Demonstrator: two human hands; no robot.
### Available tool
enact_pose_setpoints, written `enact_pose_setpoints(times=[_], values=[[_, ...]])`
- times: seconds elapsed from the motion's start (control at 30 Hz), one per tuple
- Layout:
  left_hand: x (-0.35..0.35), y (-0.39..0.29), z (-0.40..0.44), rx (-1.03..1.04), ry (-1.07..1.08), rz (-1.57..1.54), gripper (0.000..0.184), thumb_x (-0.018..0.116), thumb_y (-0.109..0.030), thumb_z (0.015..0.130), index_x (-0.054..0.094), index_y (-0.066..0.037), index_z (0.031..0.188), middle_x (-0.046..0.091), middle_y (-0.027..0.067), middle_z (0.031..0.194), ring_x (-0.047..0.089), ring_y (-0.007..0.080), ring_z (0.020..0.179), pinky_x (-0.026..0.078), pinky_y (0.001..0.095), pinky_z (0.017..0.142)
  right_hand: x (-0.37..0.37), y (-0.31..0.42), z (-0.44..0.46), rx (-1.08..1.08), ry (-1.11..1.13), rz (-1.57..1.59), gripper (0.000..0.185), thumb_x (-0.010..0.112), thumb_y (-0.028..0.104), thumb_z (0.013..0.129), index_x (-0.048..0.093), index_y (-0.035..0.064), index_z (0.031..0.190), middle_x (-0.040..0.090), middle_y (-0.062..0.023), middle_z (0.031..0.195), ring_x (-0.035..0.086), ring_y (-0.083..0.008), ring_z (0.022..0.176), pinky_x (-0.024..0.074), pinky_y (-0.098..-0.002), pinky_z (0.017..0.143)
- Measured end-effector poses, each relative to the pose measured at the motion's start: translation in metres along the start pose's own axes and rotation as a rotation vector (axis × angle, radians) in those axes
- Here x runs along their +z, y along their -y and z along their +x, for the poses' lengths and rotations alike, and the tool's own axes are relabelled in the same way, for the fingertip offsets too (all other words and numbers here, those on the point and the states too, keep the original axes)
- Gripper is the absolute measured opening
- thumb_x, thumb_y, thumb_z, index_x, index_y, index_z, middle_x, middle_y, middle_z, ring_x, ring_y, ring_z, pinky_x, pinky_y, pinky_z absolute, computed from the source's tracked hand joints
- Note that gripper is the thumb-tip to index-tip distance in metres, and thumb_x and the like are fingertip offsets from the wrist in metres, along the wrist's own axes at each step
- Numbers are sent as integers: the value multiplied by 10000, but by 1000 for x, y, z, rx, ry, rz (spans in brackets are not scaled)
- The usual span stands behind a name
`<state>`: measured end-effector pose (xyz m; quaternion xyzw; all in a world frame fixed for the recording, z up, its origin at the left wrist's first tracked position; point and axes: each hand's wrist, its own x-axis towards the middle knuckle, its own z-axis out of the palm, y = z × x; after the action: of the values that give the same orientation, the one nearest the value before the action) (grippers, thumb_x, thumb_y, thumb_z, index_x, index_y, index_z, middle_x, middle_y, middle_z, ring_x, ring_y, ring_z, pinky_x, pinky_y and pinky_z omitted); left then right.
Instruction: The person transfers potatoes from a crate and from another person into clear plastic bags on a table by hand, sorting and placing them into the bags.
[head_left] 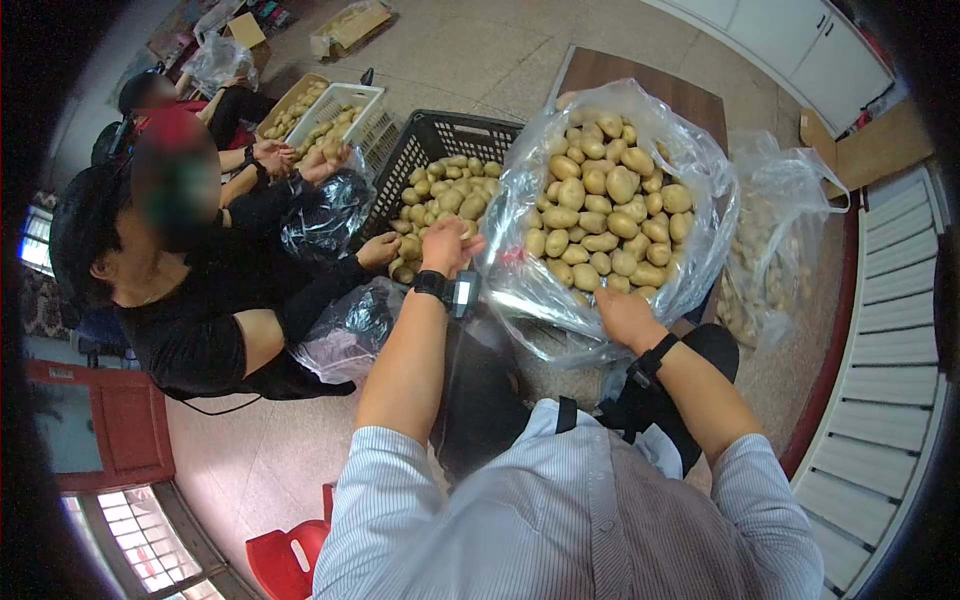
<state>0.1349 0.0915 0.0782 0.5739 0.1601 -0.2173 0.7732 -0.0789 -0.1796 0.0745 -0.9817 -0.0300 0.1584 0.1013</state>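
Observation:
My left hand (450, 248) is over the right side of a black plastic crate (404, 170) of potatoes (445, 185), close to the clear bag's left edge. Its fingers look stretched out and apart, and I make out nothing held firmly in them. My right hand (628, 318) reaches over the near rim of a large open clear plastic bag (705, 235). Its fingertips touch the potatoes (596, 205) heaped in the bag, and they are partly hidden, so their grip is unclear. Both wrists wear black bands, the left one with a small screen.
On my left a co-worker in black (200, 330) has a hand (378, 250) at the crate's near edge. More people sit beyond, by a white crate (372, 120) of potatoes. Another clear bag (775, 240) stands right, near a radiator (870, 390). A red stool (285, 560) stands behind left.

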Motion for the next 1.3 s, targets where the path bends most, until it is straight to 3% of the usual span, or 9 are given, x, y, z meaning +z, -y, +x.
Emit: enact_pose_setpoints(times=[0.17, 0.3, 0.37, 0.5, 0.6, 0.67, 0.77, 1.1, 1.3], values=[[5, -2, -6, -8, -42, 19, 382, 490, -48, 896, 424, 40, 1262, 544, 165, 1094, 669, 334, 857, 608, 382, 646, 0, 3, -3, 14, -42, -17, 224, 500, 125, 853, 558, 56, 1058, 629, -198, 942, 666, -367, 829, 526, -483, 700], [12, -6, -24, 25, -52, 30, 247, 477, -84, 913, 547, 21, 1125, 588, 137, 983, 684, 265, 790, 601, 342, 597, 6, 1, -3, -99, -63, -49, 227, 512, 146, 845, 602, 90, 1046, 621, -197, 954, 664, -366, 823, 520, -489, 691], [11, -10, -25, 5, 1, 105, 386, 525, -124, 934, 415, 32, 1270, 517, 150, 1106, 652, 342, 882, 609, 412, 687, 3, 5, -4, -26, -62, -110, 225, 521, 146, 837, 632, 88, 1024, 613, -182, 970, 659, -360, 818, 517, -476, 685], [9, -5, -16, -8, 8, 48, 397, 531, -127, 929, 419, 35, 1274, 529, 154, 1116, 655, 337, 880, 608, 408, 678, 8, 3, 1, 38, -135, -246, 244, 540, 150, 823, 622, 96, 1045, 607, -166, 982, 655, -350, 819, 518, -462, 686], [8, -3, -14, -20, 37, 73, 410, 527, -134, 933, 409, 34, 1288, 528, 151, 1128, 653, 336, 886, 605, 405, 676, 3, 4, -8, 87, -242, -246, 311, 666, 211, 765, 587, 87, 1039, 604, -147, 910, 646, -358, 770, 516, -437, 655], [7, -2, -12, -24, 39, 72, 417, 533, -145, 936, 405, 27, 1293, 530, 147, 1128, 651, 335, 888, 602, 407, 691, -3, 5, -14, 156, -189, -170, 362, 644, 282, 832, 559, 92, 1128, 633, -171, 969, 656, -351, 818, 524, -451, 708], [7, 1, -9, -17, 68, 97, 417, 533, -142, 938, 398, 16, 1300, 531, 144, 1130, 648, 333, 879, 597, 411, 706, -2, 0, -10, 256, -180, 6, 412, 676, 340, 824, 540, 73, 1107, 660, -178, 919, 662, -353, 831, 525, -472, 708], [18, -2, -17, -58, 88, 105, 352, 528, -138, 953, 420, -11, 1263, 526, 148, 1169, 636, 338, 884, 590, 428, 709, 14, -9, -9, 282, -192, 28, 329, 669, 224, 797, 533, 41, 1034, 673, -193, 878, 661, -382, 765, 536, -480, 662], [29, -2, -21, -81, 172, 118, 368, 557, -172, 954, 415, -11, 1253, 537, 170, 1158, 632, 323, 862, 584, 437, 724, -16, -5, -14, 426, -327, 440, 361, 651, 225, 773, 569, 40, 1072, 666, -236, 898, 641, -417, 880, 515, -473, 778]])
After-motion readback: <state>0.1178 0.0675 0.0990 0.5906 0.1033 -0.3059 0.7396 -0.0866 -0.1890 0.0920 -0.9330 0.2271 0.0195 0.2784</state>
